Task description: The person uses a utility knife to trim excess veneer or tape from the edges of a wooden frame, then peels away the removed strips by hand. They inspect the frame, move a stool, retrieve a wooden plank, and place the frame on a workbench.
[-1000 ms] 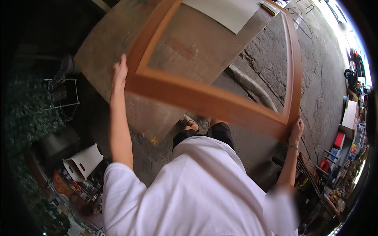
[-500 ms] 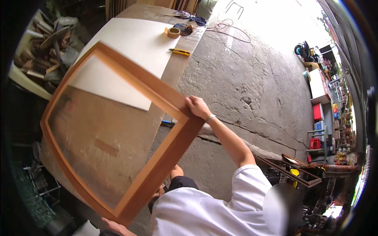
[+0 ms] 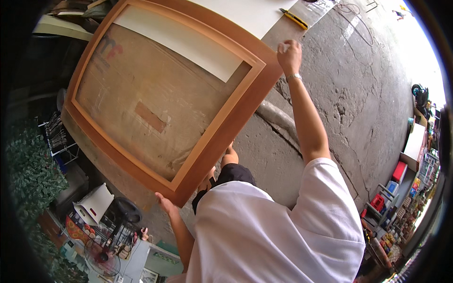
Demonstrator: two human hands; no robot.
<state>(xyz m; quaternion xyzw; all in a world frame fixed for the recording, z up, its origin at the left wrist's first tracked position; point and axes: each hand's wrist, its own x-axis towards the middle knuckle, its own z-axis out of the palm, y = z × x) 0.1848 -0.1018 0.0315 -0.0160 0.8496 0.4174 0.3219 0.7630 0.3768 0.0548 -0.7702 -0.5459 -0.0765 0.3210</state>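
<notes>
A wooden frame [image 3: 238, 108] with a clear centre lies over a worn brown board surface [image 3: 108, 165] and partly over a white sheet [image 3: 257, 14]. My right hand [image 3: 289, 59] is by the frame's upper right corner, fingers curled around something pale that I cannot make out. My left hand [image 3: 166, 203] is at the lower corner, fingers apart and loosely extended beside the wood; whether it touches is unclear. A yellow utility knife [image 3: 295, 19] lies above the frame.
Cracked concrete floor [image 3: 349, 118] runs along the right, with a cable, a motorbike [image 3: 417, 96] and red containers [image 3: 398, 170] farther out. At the lower left are a white plastic stool [image 3: 94, 203], a fan [image 3: 101, 259], foliage [image 3: 33, 174] and a metal rack [image 3: 59, 141].
The frame, gripped by both hands earlier, has swung leftward over the board. My right hand has shifted up to the upper corner and my left hand has loosened at the lower corner.
</notes>
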